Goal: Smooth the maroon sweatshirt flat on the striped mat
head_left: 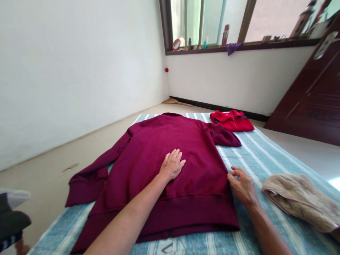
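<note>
A maroon jacket point(159, 141) is spread out, collar at the far end, with its ribbed hem toward me. Its left sleeve reaches out to the side and down, and the right sleeve is bent outward, its end near the folded red garment. My left hand point(172, 164) lies flat on the middle of the jacket, fingers stretched and holding nothing. At the jacket's right side edge, above the hem, my right hand point(242, 184) has thumb and fingertips closed on the cloth.
Beneath everything is a blue-and-white striped sheet point(255, 156). A folded red garment point(232, 121) sits at its far right corner, and a beige folded cloth point(302, 198) at the near right. Dark items point(12, 216) stand at lower left. A brown door point(308, 102) leans into view at right.
</note>
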